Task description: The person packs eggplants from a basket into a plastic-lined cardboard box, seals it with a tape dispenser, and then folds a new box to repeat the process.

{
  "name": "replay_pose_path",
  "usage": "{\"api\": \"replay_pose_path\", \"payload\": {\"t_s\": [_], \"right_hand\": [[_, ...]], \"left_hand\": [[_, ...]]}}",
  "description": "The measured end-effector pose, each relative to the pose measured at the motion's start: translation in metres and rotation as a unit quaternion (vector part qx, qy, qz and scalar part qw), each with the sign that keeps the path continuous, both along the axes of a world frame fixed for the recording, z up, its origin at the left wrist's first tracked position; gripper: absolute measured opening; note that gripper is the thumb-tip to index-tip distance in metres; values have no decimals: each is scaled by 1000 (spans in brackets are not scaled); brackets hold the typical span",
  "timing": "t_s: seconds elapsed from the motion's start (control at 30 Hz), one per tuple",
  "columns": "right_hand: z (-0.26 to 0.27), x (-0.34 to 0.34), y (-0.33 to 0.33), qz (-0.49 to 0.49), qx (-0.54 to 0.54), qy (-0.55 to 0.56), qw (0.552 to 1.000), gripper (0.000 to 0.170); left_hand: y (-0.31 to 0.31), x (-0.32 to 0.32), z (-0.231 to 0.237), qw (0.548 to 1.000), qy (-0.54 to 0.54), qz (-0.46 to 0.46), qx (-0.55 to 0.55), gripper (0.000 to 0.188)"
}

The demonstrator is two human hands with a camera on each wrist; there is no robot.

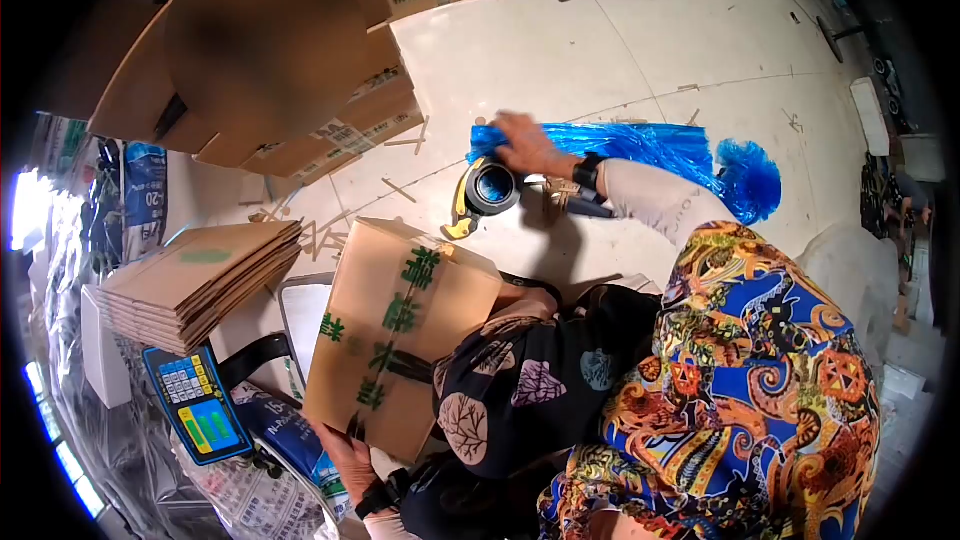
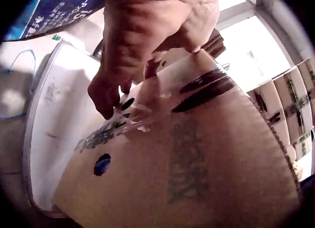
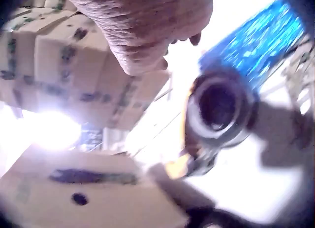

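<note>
A taped cardboard box (image 1: 400,330) with green print leans tilted against the person's dark-trousered leg. My left hand (image 1: 347,465) holds the box at its lower left edge. In the left wrist view, bent fingers of the left hand (image 2: 147,46) lie along the taped edge, near a small dark hole. My right hand (image 1: 530,145) reaches forward over the left end of blue plastic film (image 1: 620,145), with its fingers loosely bent. Just below it is a yellow tape dispenser (image 1: 466,202) with a roll of tape; in the right wrist view the roll (image 3: 221,107) is apart from the hand.
Flattened cartons (image 1: 205,270) are stacked at left beside a scale's keypad display (image 1: 200,405). The scale's white platform (image 2: 54,129) lies under the box. Large printed cartons (image 1: 350,130) stand at upper left. Cardboard scraps (image 1: 320,240) litter the tiled floor.
</note>
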State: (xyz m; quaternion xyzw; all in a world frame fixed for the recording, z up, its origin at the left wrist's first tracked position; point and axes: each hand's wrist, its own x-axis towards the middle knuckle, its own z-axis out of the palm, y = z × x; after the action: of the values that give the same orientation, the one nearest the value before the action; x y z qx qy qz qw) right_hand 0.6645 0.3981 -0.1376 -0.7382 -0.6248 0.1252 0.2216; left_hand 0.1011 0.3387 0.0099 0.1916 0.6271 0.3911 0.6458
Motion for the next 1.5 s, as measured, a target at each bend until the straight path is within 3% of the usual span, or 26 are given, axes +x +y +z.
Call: {"api": "replay_pose_path", "payload": {"t_s": [0.1, 0.13, 0.2, 0.23, 0.27, 0.3, 0.33, 0.37, 0.4, 0.43, 0.57, 0.6, 0.67, 0.73, 0.77, 0.8, 0.83, 0.97, 1.0, 1.1, 1.23, 1.27, 1.3, 1.33, 1.43, 1.5], "right_hand": [[-32, 81, -39, -17, -142, -114, 983, 74], [-46, 100, -58, -43, -203, -40, 977, 76], [-44, 111, -88, -37, -277, -78, 957, 66], [-47, 94, -97, -28, -314, -111, 943, 51], [-42, 83, -123, 5, -301, -28, 953, 34], [-42, 78, -143, 66, -344, -46, 936, 28], [-43, 74, -159, 129, -383, -64, 913, 21], [-44, 62, -178, 76, -443, -85, 889, 19], [-48, 64, -196, 131, -405, -102, 899, 16], [-30, 60, -193, 148, -466, -121, 864, 19], [58, 27, -158, 137, -302, -117, 936, 48], [71, 14, -144, 122, -224, -91, 963, 45], [83, -13, -111, 113, -185, 125, 968, 42], [100, -56, -74, 78, -312, 342, 883, 53], [83, -75, -65, 94, -337, 469, 811, 56], [51, -105, -60, 41, -328, 524, 785, 58], [71, -121, -48, 63, -372, 528, 761, 63], [62, -159, -34, -74, -367, 648, 663, 68], [78, -143, -47, -29, -365, 668, 648, 65], [90, -139, -51, -47, -353, 686, 635, 63], [74, -104, -62, -67, -329, 745, 576, 64], [110, -95, -60, -131, -316, 666, 663, 65], [108, -82, -65, -123, -259, 643, 710, 63], [37, -63, -71, -107, -142, 664, 726, 62], [39, 18, -97, -152, -174, 645, 728, 62], [42, 72, -108, -179, -196, 635, 726, 62]], "left_hand": [[0, 16, 15, 1000, 12, -4, -14, 52], [0, 23, 23, 1000, 18, -6, -21, 52], [1, 13, 20, 999, -3, -6, -44, 52], [3, -9, 3, 999, -5, -19, -30, 53], [3, -14, 2, 999, 3, -25, -25, 54], [2, -12, 3, 999, 14, -27, -20, 55], [1, -9, 3, 999, 1, -21, -25, 56], [-1, -7, 4, 999, -10, -16, -32, 56], [-2, -5, 8, 999, -20, -11, -40, 57], [0, -2, 12, 999, -28, -6, -45, 58], [3, 9, 30, 999, -17, -16, -38, 64], [4, 7, 31, 999, -20, -37, -26, 65], [5, 18, 38, 997, 1, -70, -9, 66], [11, 20, 46, 987, 73, -127, -69, 64], [14, 19, 50, 977, 110, -153, -97, 63], [14, 15, 52, 972, 137, -145, -123, 59], [14, 15, 55, 972, 138, -144, -123, 58], [16, 48, 71, 985, 105, -116, -73, 58], [15, 49, 71, 986, 110, -112, -62, 59], [35, 56, 77, 981, 129, -140, -18, 57], [89, 99, 92, 967, 110, -231, -8, 55], [105, 112, 85, 965, 96, -244, 23, 54], [119, 125, 80, 962, 84, -255, 52, 53], [132, 143, 78, 955, 91, -277, 61, 55], [162, 213, 85, 931, 115, -332, 94, 61], [173, 269, 103, 905, 153, -395, 33, 70]]}}
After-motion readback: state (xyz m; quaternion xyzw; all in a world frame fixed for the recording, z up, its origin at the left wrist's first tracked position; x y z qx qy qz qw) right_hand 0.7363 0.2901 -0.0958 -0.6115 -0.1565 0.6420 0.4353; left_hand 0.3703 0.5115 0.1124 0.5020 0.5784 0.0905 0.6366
